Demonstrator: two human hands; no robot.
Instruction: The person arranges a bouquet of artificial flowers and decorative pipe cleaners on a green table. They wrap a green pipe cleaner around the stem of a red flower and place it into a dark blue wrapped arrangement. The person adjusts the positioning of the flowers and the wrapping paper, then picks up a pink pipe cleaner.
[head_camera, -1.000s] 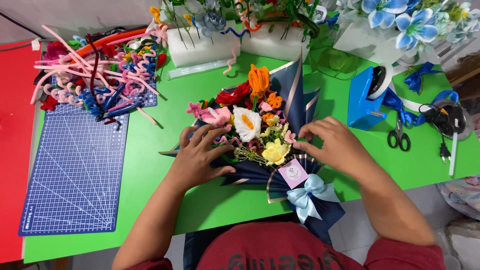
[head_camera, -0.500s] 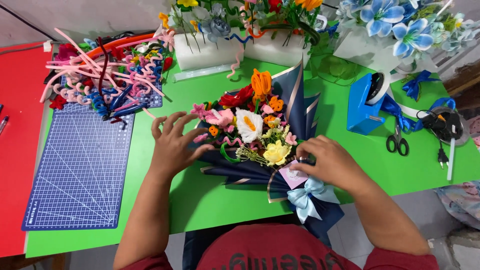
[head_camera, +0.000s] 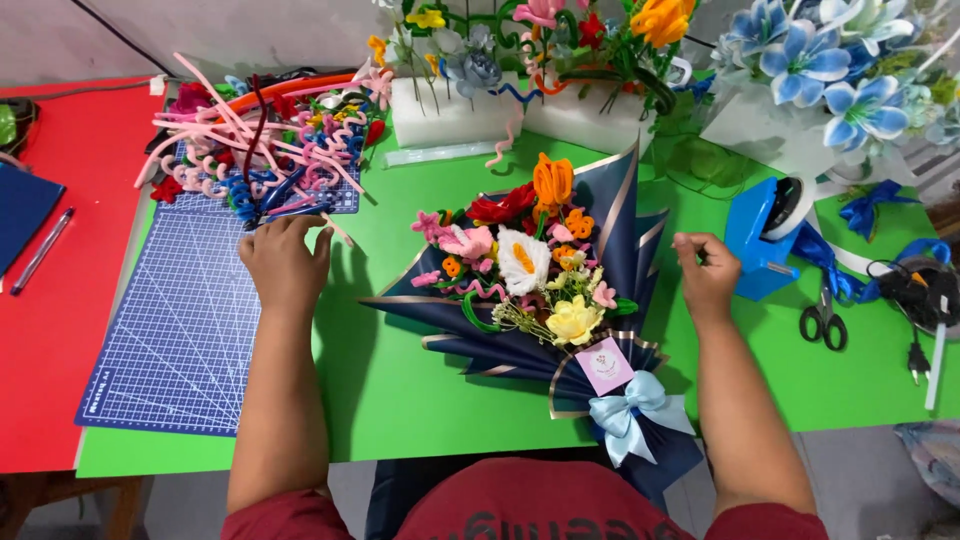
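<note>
My left hand (head_camera: 283, 262) reaches loosely for the pipe cleaners (head_camera: 262, 150); right hand (head_camera: 706, 272) seemingly curled empty beside the bouquet (head_camera: 540, 270); I'd pinch one stem cleanly.

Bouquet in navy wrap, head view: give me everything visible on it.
The bouquet lies flat on the green table, blooms pointing away from the person, stem end toward them. Its pleated navy wrap has pale gold edges. Inside are handmade-looking flowers: white, yellow, orange, red and pink, plus curly stems. A light blue ribbon bow and a small pink tag sit near the base. Neither hand touches it.
</note>
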